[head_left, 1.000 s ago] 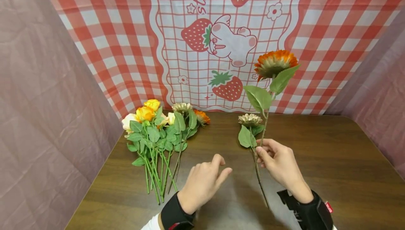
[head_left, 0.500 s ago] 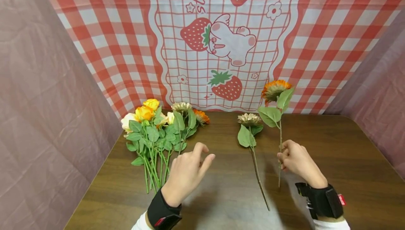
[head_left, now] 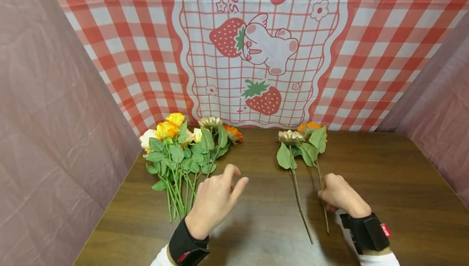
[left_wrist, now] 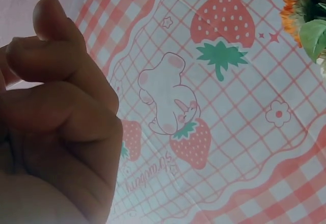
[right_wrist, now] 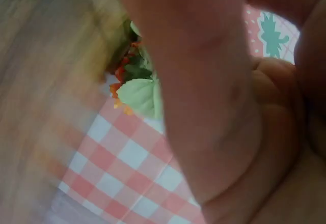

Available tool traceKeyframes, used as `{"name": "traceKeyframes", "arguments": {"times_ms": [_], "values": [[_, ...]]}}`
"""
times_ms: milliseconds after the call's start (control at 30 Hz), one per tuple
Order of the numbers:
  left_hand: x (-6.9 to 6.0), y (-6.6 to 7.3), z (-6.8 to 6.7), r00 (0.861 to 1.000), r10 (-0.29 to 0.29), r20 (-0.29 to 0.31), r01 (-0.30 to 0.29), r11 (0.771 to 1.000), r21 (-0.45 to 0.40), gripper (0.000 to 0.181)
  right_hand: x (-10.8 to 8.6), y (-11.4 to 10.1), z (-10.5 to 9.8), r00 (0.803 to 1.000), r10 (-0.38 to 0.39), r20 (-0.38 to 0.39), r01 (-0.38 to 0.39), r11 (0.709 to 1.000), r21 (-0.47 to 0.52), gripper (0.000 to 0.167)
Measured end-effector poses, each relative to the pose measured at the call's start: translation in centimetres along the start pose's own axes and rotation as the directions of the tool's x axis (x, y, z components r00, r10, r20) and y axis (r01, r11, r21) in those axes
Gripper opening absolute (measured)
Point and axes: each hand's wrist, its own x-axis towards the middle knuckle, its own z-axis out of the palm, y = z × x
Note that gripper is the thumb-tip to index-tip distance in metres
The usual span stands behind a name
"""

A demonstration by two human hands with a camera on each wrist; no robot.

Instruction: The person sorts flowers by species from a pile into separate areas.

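Observation:
My right hand (head_left: 338,192) pinches the stem of an artificial orange flower (head_left: 318,140) over the right half of the table. That flower lies low, its bloom pointing to the back, close beside a cream-coloured flower (head_left: 290,138) on the wood. In the right wrist view, the hand (right_wrist: 209,96) covers most of the stem; a pale leaf (right_wrist: 142,96) and orange petals show past it. My left hand (head_left: 216,197) hovers with loosely bent fingers by the flower bunch (head_left: 177,154), holding nothing. In the left wrist view those fingers (left_wrist: 66,107) are likewise without anything between them.
The bunch at the left holds yellow, white, cream and orange blooms on several long stems. A checked strawberry cloth (head_left: 264,54) hangs behind the brown table (head_left: 264,217). Pink fabric (head_left: 55,115) flanks the left side, and more hangs at the right.
My right hand has carried the orange flower rightward and lowered it from upright to near the tabletop beside the cream one. My left hand has shifted left towards the bunch.

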Motion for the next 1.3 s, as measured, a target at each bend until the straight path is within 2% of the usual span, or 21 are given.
{"name": "traceKeyframes", "arguments": {"times_ms": [200, 533, 967, 1300], "values": [[-0.1, -0.1, -0.1, 1.000, -0.002, 0.023, 0.002, 1.000, 0.027, 0.019, 0.1, -0.2, 0.8, 0.998, 0.040, 0.047, -0.038, 0.998, -0.043, 0.015], [0.0, -0.3, -0.4, 0.998, -0.027, 0.064, 0.025, 0.999, 0.031, 0.018, 0.0, -0.7, 2.1, 0.999, 0.029, 0.042, -0.027, 0.999, -0.042, 0.019], [0.0, -0.4, -0.5, 0.994, -0.054, 0.098, 0.048, 0.996, 0.070, 0.019, -0.1, -1.8, 2.5, 0.996, 0.019, 0.092, -0.012, 0.997, -0.079, 0.019], [-0.1, -0.5, -0.6, 0.988, -0.074, 0.137, 0.064, 0.995, 0.081, 0.019, 0.0, -2.9, 3.4, 0.995, 0.011, 0.101, 0.000, 0.994, -0.107, 0.027]]}}
